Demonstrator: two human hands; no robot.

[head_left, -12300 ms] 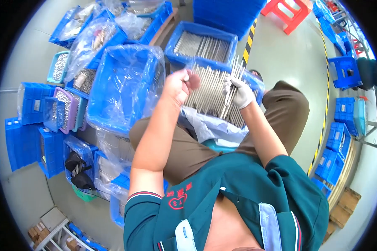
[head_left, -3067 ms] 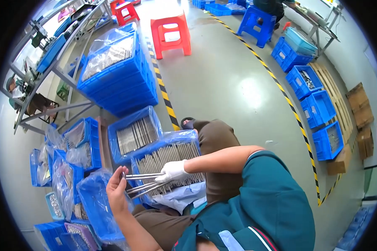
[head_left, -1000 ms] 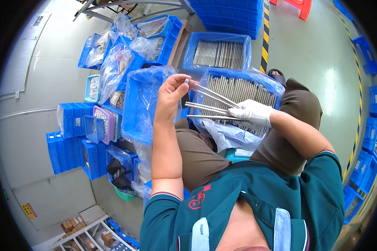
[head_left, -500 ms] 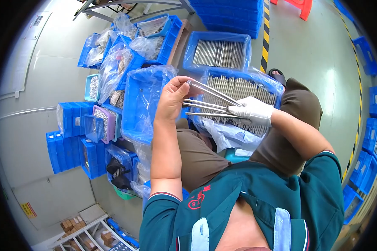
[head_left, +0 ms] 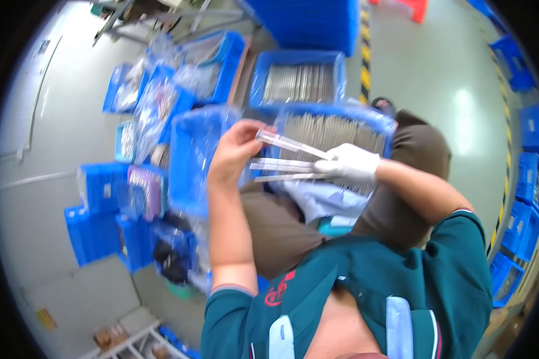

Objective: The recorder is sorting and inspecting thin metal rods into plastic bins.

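Observation:
My gloved right hand [head_left: 348, 164] closes around several slim metal rods [head_left: 290, 143], which fan out toward the left. The bare left hand [head_left: 235, 152] pinches the far end of the upper rods between thumb and fingers. Motion blur hides the exact contact there. The lower rods end free, near my left wrist. Below and behind the rods is a blue bin [head_left: 374, 119] lined with clear plastic, packed with rows of similar metal rods [head_left: 329, 131]. Crumpled pale plastic sheeting [head_left: 329, 200] lies over its near edge, between my knees.
Another bin of rods [head_left: 299, 82] stands beyond, beside a tall blue crate stack [head_left: 308, 27]. To the left are a plastic-lined blue bin [head_left: 185, 161], a purple basket [head_left: 153, 185] and stacked blue crates [head_left: 93, 236]. Yellow-black floor tape [head_left: 365, 60] runs past on the right.
The view has shifted and blurred, so the scene sits slightly differently in it. Both hands keep the same hold on the rods, which stay fanned out.

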